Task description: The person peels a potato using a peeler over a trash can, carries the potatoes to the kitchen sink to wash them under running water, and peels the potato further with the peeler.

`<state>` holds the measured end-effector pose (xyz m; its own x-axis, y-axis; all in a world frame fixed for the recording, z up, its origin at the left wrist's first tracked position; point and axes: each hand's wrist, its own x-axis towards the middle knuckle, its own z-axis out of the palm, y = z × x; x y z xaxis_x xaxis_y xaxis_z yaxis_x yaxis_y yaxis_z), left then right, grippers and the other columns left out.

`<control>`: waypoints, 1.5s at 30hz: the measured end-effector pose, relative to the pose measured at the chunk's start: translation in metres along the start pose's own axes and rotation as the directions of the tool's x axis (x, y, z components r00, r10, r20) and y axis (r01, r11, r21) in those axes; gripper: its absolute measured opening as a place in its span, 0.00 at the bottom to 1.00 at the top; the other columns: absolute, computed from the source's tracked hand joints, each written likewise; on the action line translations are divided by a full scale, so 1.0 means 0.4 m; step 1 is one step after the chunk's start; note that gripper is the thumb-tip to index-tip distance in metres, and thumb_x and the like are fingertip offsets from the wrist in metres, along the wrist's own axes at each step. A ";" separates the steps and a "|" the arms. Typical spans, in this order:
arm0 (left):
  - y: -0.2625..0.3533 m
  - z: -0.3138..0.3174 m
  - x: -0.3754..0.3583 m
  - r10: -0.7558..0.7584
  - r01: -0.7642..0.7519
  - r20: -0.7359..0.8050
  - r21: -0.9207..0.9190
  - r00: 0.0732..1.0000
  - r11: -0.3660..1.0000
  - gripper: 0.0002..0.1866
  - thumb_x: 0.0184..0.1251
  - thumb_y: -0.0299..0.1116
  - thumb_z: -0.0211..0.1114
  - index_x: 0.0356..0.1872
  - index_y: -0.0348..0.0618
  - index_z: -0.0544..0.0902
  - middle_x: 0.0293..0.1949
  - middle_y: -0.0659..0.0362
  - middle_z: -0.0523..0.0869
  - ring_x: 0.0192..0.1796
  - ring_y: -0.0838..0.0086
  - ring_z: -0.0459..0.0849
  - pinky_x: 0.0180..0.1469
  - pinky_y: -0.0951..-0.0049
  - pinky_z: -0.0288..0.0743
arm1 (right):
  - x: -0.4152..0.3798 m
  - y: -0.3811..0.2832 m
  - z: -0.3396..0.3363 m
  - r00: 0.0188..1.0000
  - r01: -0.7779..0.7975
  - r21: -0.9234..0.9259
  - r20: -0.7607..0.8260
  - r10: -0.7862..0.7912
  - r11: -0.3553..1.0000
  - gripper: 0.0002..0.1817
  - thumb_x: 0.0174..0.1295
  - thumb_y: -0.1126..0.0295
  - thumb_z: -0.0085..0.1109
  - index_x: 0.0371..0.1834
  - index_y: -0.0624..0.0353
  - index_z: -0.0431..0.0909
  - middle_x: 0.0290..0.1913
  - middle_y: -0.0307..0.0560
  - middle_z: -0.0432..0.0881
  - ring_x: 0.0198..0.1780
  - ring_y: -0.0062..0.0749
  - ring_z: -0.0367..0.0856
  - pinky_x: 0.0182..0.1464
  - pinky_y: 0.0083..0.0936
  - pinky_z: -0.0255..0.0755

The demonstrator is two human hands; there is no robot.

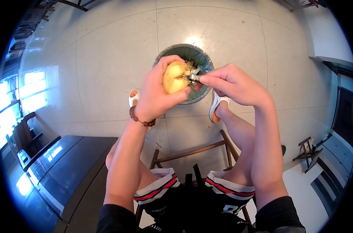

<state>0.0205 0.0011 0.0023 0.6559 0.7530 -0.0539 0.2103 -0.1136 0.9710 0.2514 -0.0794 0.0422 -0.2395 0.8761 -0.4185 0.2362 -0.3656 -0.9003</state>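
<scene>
My left hand [155, 91] is wrapped round a pale yellow potato [172, 79] from the left, with a brown bead bracelet on the wrist. A deep notch shows in the potato's right side. My right hand [227, 83] grips a small metal peeler [194, 78], whose handle is mostly hidden by my fingers. The peeler's silver end is at the notch, touching or very close to the potato. Below both hands stands a round bin [184, 47] with a dark greenish liner, and some pale scraps show inside it.
A wooden stool [192, 152] frame is beneath me, and my feet in white-and-orange shoes [214, 106] flank the bin. A dark glossy table [73, 163] stands at the left. Another small wooden stool [308, 151] is at the right on the tiled floor [114, 50].
</scene>
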 end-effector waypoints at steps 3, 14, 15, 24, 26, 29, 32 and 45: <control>0.011 0.003 -0.001 -0.047 0.049 0.025 -0.112 0.999 0.992 0.31 0.53 0.31 0.77 0.61 0.43 0.78 0.50 0.58 0.85 0.52 0.72 0.84 0.56 0.69 0.80 | 0.000 0.000 -0.004 1.000 0.001 0.013 0.013 -0.001 1.000 0.21 0.81 0.55 0.56 0.47 0.59 0.93 0.18 0.31 0.64 0.23 0.16 0.59 0.27 0.24 0.56; -0.002 0.016 -0.004 -0.027 0.026 -0.024 -0.070 0.999 0.997 0.31 0.52 0.30 0.78 0.60 0.42 0.78 0.51 0.56 0.85 0.54 0.67 0.84 0.58 0.66 0.79 | -0.010 -0.008 -0.019 1.000 -0.013 -0.075 -0.020 0.012 0.997 0.22 0.78 0.54 0.59 0.43 0.63 0.92 0.18 0.33 0.67 0.24 0.17 0.61 0.27 0.26 0.58; -0.006 0.017 -0.004 0.001 -0.004 -0.050 -0.046 0.999 0.999 0.31 0.52 0.30 0.78 0.60 0.42 0.78 0.51 0.55 0.85 0.53 0.64 0.85 0.57 0.65 0.79 | -0.009 -0.011 -0.018 1.000 -0.017 -0.087 -0.026 0.015 0.996 0.21 0.78 0.54 0.59 0.43 0.63 0.92 0.18 0.34 0.67 0.24 0.18 0.61 0.27 0.26 0.59; 0.002 0.008 -0.021 0.268 -0.185 -0.156 0.408 0.951 0.894 0.31 0.50 0.29 0.78 0.59 0.42 0.79 0.51 0.52 0.84 0.51 0.56 0.87 0.54 0.61 0.81 | -0.009 -0.011 -0.001 0.999 -0.031 -0.110 -0.025 0.028 0.993 0.22 0.78 0.53 0.59 0.44 0.63 0.92 0.18 0.34 0.67 0.23 0.17 0.61 0.27 0.26 0.59; 0.003 0.005 -0.020 0.276 -0.189 -0.163 0.412 0.947 0.891 0.31 0.50 0.29 0.78 0.59 0.43 0.79 0.51 0.52 0.84 0.51 0.55 0.87 0.54 0.61 0.82 | -0.007 -0.012 -0.002 0.999 -0.046 -0.122 -0.016 0.044 0.991 0.22 0.79 0.53 0.59 0.44 0.63 0.92 0.18 0.33 0.67 0.23 0.17 0.61 0.27 0.26 0.59; 0.003 0.001 -0.015 0.270 -0.181 -0.196 0.379 0.943 0.907 0.31 0.50 0.29 0.78 0.59 0.43 0.79 0.52 0.52 0.84 0.51 0.54 0.87 0.54 0.60 0.82 | -0.006 -0.016 -0.005 0.998 -0.055 -0.105 -0.022 0.053 0.993 0.22 0.79 0.53 0.58 0.43 0.63 0.92 0.18 0.33 0.66 0.23 0.17 0.61 0.26 0.26 0.58; 0.002 -0.004 -0.008 0.257 -0.161 -0.226 0.369 0.940 0.915 0.32 0.49 0.28 0.79 0.60 0.43 0.80 0.52 0.52 0.84 0.52 0.54 0.87 0.54 0.60 0.82 | -0.006 -0.022 -0.001 1.000 -0.023 -0.089 -0.021 0.021 0.996 0.22 0.81 0.54 0.56 0.46 0.58 0.94 0.17 0.32 0.66 0.22 0.16 0.61 0.26 0.24 0.58; 0.001 -0.002 -0.017 0.310 -0.148 -0.220 0.543 0.925 0.827 0.34 0.46 0.28 0.78 0.60 0.46 0.80 0.53 0.52 0.84 0.53 0.53 0.85 0.52 0.57 0.82 | 0.010 -0.022 0.017 0.999 -0.050 -0.032 0.011 0.051 0.998 0.22 0.81 0.54 0.56 0.43 0.60 0.93 0.17 0.30 0.66 0.23 0.15 0.60 0.27 0.24 0.57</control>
<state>0.0157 -0.0037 0.0033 0.5123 0.8039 0.3021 0.4706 -0.5571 0.6843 0.2420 -0.0747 0.0476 -0.2375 0.8530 -0.4648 0.2777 -0.3989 -0.8739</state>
